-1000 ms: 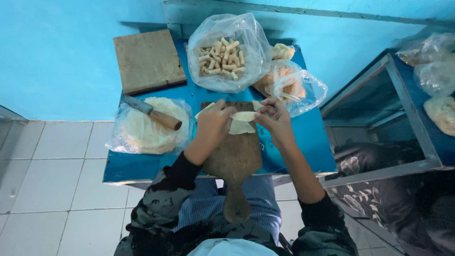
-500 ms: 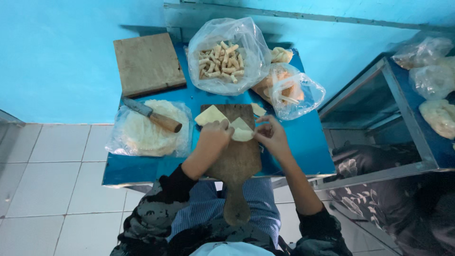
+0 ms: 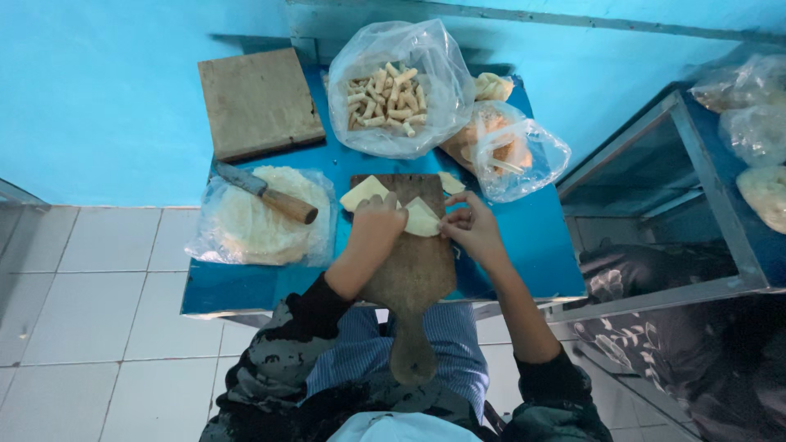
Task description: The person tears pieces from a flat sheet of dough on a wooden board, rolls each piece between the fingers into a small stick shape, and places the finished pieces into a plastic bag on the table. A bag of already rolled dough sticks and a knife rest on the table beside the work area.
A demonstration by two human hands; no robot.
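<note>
**A:** What fills the view, biggest first?

**B:** A blue table (image 3: 270,286) against a blue wall. At its middle lies a paddle-shaped wooden board (image 3: 413,270), handle toward the person.

**A:** And around that board?

**B:** Behind it, a clear bag of short pale rolls (image 3: 395,92). To its left, a stack of thin round wrappers (image 3: 246,225) in plastic, with a wooden-handled knife (image 3: 266,192) resting on top. Further back left, a square wooden block (image 3: 258,102).

**A:** The hands?

**B:** Both sit on the board's far end. The left hand (image 3: 378,229) and right hand (image 3: 473,229) pinch one pale folded wrapper (image 3: 422,219) between their fingers. Another wrapper piece (image 3: 363,192) lies just left of it.
</note>
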